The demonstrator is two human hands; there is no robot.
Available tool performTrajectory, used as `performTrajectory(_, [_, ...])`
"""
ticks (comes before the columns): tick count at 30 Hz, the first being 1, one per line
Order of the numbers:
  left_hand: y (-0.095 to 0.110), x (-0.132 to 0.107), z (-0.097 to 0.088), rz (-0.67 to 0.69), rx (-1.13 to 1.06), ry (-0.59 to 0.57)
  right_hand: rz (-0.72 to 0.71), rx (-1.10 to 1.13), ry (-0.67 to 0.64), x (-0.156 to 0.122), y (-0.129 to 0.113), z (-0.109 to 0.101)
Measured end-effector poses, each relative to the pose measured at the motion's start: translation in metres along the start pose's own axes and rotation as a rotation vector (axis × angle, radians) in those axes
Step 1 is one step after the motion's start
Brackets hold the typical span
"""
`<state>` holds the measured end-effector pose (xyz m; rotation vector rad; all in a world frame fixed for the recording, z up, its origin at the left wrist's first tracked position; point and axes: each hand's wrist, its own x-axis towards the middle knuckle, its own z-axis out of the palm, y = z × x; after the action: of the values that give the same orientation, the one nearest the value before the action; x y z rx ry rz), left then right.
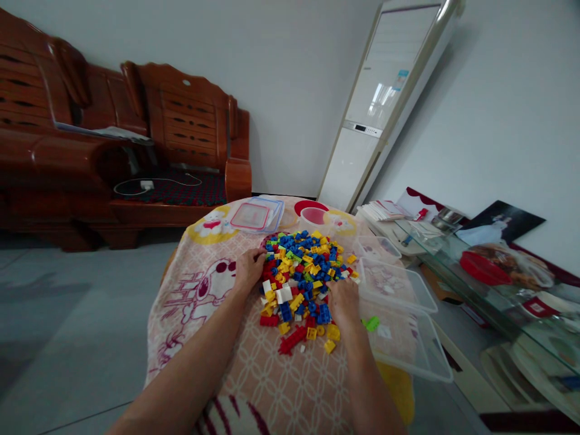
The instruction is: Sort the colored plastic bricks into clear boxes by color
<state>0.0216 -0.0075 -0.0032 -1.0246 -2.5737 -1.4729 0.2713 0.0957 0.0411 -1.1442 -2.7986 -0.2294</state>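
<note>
A heap of small plastic bricks [302,270] in red, blue, yellow, white and green lies on a pink cartoon-print cloth [203,284] over a table. My left hand [248,269] rests at the heap's left edge, fingers curled against the bricks. At the heap's right edge lies my right hand [344,301], fingers bent down into the bricks. What either hand grips is hidden. A loose red piece [292,340] and yellow bricks lie at the near edge. One green brick [372,323] sits in the nearest clear container [414,347].
Three clear plastic containers [394,284] line the table's right side. Lids [256,215] and a red-rimmed tub [312,214] sit at the far end. A wooden sofa [136,145] stands left, a tall air conditioner [385,109] behind, and a glass stand [480,284] with clutter right.
</note>
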Motion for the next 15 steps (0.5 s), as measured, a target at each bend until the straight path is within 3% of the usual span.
performTrajectory(6, [-0.001, 0.000, 0.002, 0.006, -0.012, 0.007, 0.046, 0.089, 0.076, -0.002, 0.002, -0.008])
performTrajectory(11, [-0.002, 0.000, 0.002, -0.009, -0.027, 0.009, 0.109, 0.269, 0.294, -0.022, 0.027, -0.015])
performTrajectory(15, [-0.001, 0.001, 0.001, -0.003, 0.004, -0.004, 0.197, 0.274, 0.338, -0.041, 0.048, -0.017])
